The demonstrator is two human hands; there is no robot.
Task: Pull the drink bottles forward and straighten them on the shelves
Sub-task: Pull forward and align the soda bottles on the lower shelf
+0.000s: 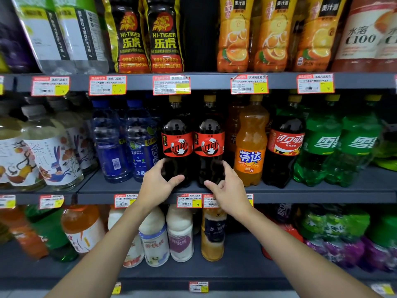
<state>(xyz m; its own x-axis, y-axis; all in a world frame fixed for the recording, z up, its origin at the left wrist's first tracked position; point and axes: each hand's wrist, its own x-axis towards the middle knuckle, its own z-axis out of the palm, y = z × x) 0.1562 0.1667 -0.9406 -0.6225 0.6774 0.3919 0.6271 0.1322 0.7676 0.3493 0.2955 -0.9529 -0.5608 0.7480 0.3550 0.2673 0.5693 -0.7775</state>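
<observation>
Two dark cola bottles with red-and-black labels stand upright side by side at the front of the middle shelf (322, 192). My left hand (158, 183) grips the base of the left cola bottle (177, 143), thumb across its front. My right hand (227, 188) grips the base of the right cola bottle (209, 143), fingers curled round its right side. More cola bottles stand behind them, mostly hidden.
Blue water bottles (129, 143) stand left of the colas, an orange Fanta bottle (250, 147), a red-label cola (285, 147) and green Sprite bottles (343, 145) to the right. Tea bottles (49, 151) fill the far left. Shelves above and below hold more drinks.
</observation>
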